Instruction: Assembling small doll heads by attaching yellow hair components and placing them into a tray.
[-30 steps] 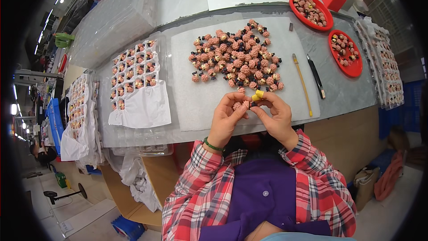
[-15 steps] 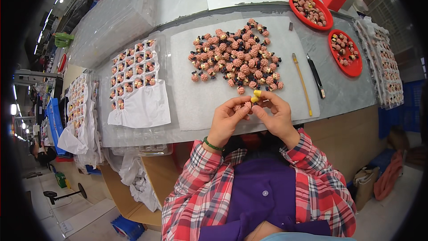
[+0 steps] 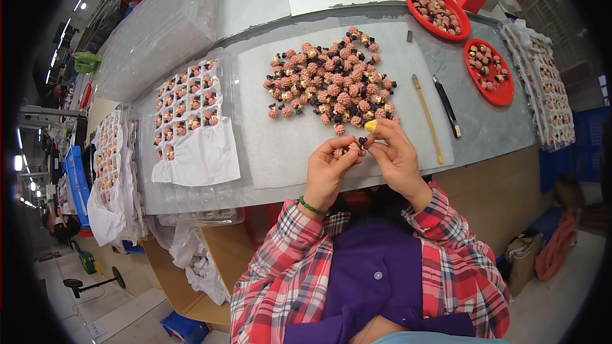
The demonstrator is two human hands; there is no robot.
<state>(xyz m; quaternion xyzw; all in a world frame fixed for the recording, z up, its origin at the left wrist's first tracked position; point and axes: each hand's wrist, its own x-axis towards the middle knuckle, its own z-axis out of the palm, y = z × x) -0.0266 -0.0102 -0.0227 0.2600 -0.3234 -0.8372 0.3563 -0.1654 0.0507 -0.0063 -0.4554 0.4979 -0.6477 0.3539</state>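
The left hand [image 3: 325,171] pinches a small, knobbly pink figurine with a dark end [image 3: 354,147] above the flat grey counter [image 3: 481,130], near its six o'clock edge. The right hand [image 3: 398,162], a yellow cap [image 3: 370,126] on one finger, meets it from three o'clock; whether it grips, I cannot tell. Toward twelve, a heap of pink-and-black figurines [image 3: 331,86] covers a white sheet [image 3: 277,159]; at two, a round red dish [image 3: 501,96].
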